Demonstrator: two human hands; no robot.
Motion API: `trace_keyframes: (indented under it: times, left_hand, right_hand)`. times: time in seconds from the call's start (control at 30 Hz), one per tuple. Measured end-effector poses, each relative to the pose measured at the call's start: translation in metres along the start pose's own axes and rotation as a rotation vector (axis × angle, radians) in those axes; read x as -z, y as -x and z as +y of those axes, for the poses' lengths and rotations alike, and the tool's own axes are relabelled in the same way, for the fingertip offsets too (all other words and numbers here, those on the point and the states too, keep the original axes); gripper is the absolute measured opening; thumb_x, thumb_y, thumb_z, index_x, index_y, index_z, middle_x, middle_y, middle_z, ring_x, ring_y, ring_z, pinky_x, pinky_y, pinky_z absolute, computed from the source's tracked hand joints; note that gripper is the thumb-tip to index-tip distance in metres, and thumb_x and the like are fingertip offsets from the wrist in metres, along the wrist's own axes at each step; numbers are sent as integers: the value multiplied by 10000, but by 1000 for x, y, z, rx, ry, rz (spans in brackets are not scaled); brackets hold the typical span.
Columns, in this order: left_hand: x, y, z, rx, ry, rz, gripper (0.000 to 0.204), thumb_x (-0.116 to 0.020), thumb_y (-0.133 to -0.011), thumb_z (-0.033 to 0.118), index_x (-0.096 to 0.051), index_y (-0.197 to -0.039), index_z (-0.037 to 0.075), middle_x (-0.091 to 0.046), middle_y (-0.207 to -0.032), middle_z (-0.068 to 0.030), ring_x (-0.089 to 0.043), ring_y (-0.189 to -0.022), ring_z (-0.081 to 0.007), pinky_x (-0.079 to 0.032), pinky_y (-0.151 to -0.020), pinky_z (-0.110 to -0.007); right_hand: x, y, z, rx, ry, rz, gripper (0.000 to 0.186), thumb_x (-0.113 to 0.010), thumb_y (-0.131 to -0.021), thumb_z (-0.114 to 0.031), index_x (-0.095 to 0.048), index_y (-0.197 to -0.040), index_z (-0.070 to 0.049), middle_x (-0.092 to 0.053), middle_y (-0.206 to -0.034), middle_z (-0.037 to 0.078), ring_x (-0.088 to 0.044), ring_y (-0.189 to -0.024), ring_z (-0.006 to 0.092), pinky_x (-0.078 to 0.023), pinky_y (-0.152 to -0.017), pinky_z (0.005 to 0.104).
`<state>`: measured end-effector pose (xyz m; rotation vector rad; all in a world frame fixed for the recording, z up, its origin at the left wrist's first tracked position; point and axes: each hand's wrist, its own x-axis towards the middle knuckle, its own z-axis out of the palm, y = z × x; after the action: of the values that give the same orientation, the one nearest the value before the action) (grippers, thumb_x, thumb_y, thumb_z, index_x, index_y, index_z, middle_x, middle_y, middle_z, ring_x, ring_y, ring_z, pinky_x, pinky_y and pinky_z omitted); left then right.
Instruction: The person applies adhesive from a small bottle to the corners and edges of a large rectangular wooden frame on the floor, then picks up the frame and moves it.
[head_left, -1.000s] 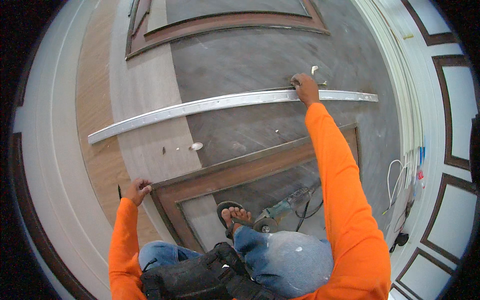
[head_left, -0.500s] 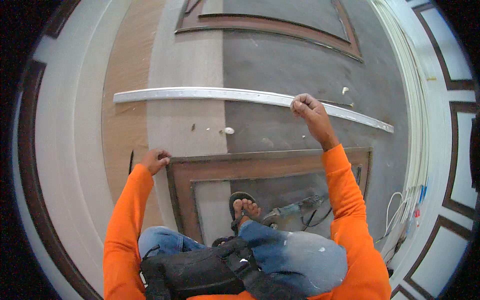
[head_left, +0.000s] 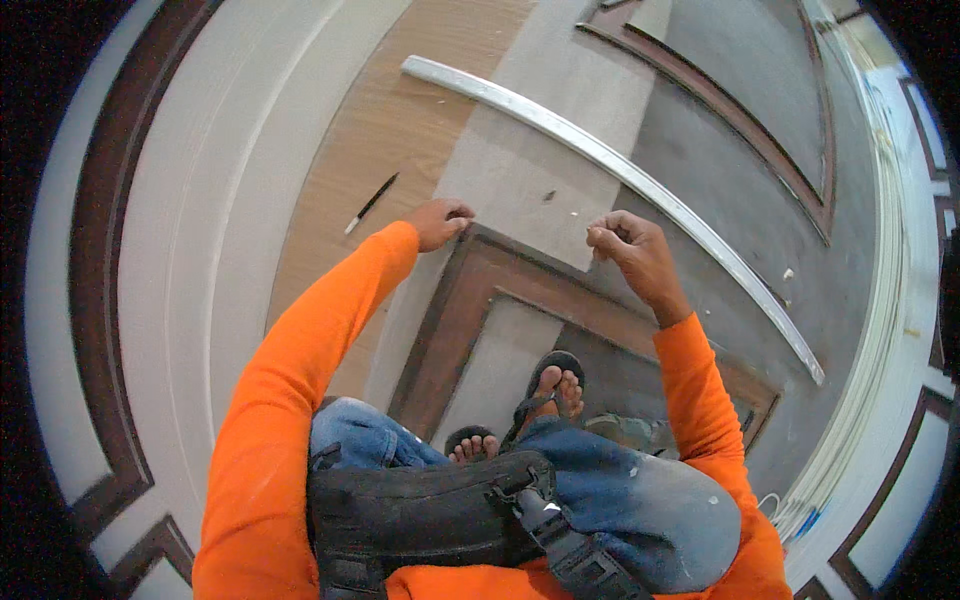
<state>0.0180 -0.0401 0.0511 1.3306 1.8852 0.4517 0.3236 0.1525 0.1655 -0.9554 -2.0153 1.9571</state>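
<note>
My left hand (head_left: 440, 223) is at the outer corner of a brown wooden moulding frame (head_left: 467, 297), its fingers closed together at the corner. Whatever it may hold is hidden. My right hand (head_left: 637, 254) hovers over the frame's far edge in a pinch, thumb against fingertips. Anything between them is too small to make out. Beyond both hands a long white metal bar (head_left: 622, 166) lies across the floor. To the left of my left hand rests a slim black pen-like stick (head_left: 372, 203) with a white end.
Another brown moulding frame (head_left: 735, 113) lies at the far right. Small white bits (head_left: 788, 274) dot the grey floor. A power tool (head_left: 622, 430) is partly hidden by my leg, near my sandalled foot (head_left: 548, 390). Pale cables or strips (head_left: 872, 330) run along the right wall.
The view has turned, so the bar now slants down to the right. My right hand has moved off the bar, closer to my left hand. The black stick shows more fully.
</note>
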Motion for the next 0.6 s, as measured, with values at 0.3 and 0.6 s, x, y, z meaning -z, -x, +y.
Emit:
trace_keyframes:
  times: [0.3,0.6]
  left_hand:
    - [-15,46,111,16,725,147,317,-668,-942,237,-656,-1174,22,-697,-1122,-109,-669,-1029,-192,-522,-926,-332]
    - [-49,74,84,179,664,125,226,-655,-952,216,-670,-1063,20,-706,-969,-62,-659,-905,-127,-534,-803,-291]
  right_hand:
    - [-63,-38,16,20,179,-139,288,-661,-909,-255,-696,-945,29,-699,-792,56,-625,-734,101,-506,-662,278]
    - [-108,-19,61,-63,202,-219,302,-670,-897,-280,-708,-958,13,-731,-859,92,-663,-811,137,-521,-743,311]
